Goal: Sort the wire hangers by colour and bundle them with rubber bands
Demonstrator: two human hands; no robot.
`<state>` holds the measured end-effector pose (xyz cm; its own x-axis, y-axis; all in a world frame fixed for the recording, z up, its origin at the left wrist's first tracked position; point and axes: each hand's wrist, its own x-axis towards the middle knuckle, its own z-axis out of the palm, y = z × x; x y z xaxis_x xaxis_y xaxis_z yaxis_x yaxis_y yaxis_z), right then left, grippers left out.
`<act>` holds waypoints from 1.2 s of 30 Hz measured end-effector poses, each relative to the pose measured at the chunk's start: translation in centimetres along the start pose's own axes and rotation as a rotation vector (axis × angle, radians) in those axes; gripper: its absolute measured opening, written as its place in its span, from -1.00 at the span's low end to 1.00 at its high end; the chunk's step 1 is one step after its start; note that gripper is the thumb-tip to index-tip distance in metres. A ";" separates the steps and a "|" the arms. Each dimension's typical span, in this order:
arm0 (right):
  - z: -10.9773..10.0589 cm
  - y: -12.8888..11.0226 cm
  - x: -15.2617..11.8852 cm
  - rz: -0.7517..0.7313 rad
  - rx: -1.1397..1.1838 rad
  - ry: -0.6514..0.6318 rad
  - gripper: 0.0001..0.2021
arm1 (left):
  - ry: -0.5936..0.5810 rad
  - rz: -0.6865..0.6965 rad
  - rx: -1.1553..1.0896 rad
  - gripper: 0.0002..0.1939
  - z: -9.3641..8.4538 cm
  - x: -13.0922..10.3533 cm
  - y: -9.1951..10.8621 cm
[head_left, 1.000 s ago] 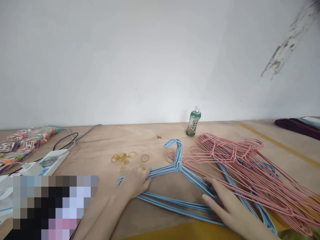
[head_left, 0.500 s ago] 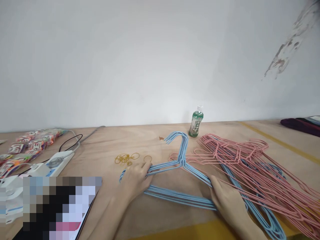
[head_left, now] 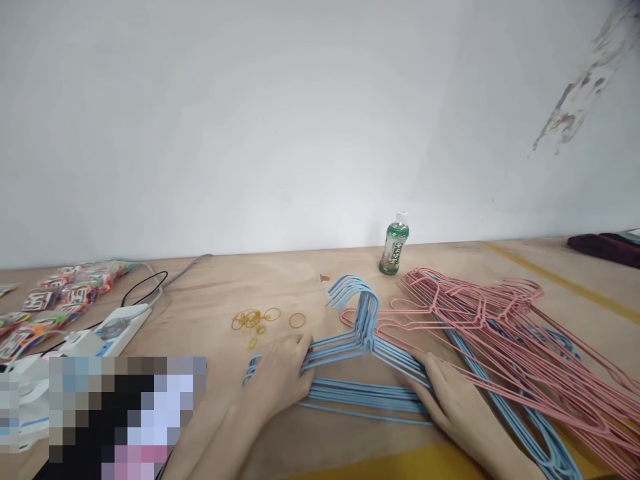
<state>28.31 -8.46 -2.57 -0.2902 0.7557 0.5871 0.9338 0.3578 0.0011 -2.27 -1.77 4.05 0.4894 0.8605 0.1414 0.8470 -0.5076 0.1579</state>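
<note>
Head view: nearest, left of the left hand point(head_left: 283, 373), a pixelated object point(head_left: 120, 420) is lying on the worktop point(head_left: 340, 440), possibly a phone, though the masking is hiding too much to be sure. The left hand is grasping one shoulder of a stack of blue hangers point(head_left: 369, 337); the right hand point(head_left: 450, 393) is gripping the opposite shoulder. Between the hands, the hooks are fanning wider than half a second ago, and one lower bar is now straying below the others, so the stack is probably nesting less tightly. Right of the right hand, pink hangers point(head_left: 481, 313) are overlapping a second blue bundle point(head_left: 553, 450). Far left of the left hand, a power strip point(head_left: 123, 331) is carrying plugs. Just beyond that hand, rubber bands point(head_left: 254, 319) are lying loose. Beyond both hands, a bottle point(head_left: 393, 248) is standing before the wall point(head_left: 280, 133).
</note>
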 end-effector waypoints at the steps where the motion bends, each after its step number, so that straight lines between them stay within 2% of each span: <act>1: 0.0 0.2 -0.1 -0.004 0.009 -0.003 -0.68 | 0.009 0.012 0.006 -0.84 0.2 0.1 0.1; 4: 0.0 0.9 -1.0 0.037 -0.004 -0.025 -0.72 | 0.004 0.040 0.063 -0.81 0.7 0.2 0.3; 9: 0.3 1.6 -2.9 0.149 -0.195 -0.024 -0.71 | 0.007 0.044 0.109 -0.70 1.4 0.2 1.0; 12: -0.1 1.9 -3.8 0.165 -0.242 -0.070 -0.68 | 0.095 0.079 0.125 -0.69 1.6 0.1 1.1; 16: -0.8 2.5 -4.8 0.143 -0.224 -0.128 -0.78 | 0.176 0.109 0.106 -0.67 2.0 0.1 0.8; 20: -0.5 2.6 -5.3 0.159 -0.259 -0.110 -0.78 | 0.240 0.111 0.093 -0.65 1.9 0.4 0.1; 23: -1.0 2.3 -4.8 0.145 -0.263 -0.074 -0.77 | 0.338 0.093 0.088 -0.64 1.0 0.4 -0.4; 26: -2.6 2.0 -3.0 0.178 -0.238 -0.077 -0.82 | 0.582 0.161 0.053 -0.64 -0.5 0.2 -0.4; 28: -4.1 1.9 -0.8 0.258 -0.242 -0.116 -0.89 | 0.726 0.193 0.052 -0.49 -1.3 0.0 -0.3; 31: -5.4 2.0 3.9 0.408 -0.236 -0.178 -0.93 | 0.845 0.115 0.082 -0.35 -1.9 0.0 -0.6; 34: -4.4 2.6 10.0 0.520 -0.091 -0.208 -0.76 | 0.948 0.002 0.077 -0.39 -1.6 0.3 -1.6; 36: -2.5 3.1 14.2 0.512 0.095 -0.269 -0.64 | 0.942 -0.077 0.061 -0.45 -1.1 0.6 -2.6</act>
<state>27.66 1.98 7.80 0.1386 0.9536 0.2673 0.9499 -0.0516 -0.3083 -4.36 0.02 4.84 0.0858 0.4898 0.8676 0.8923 -0.4251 0.1518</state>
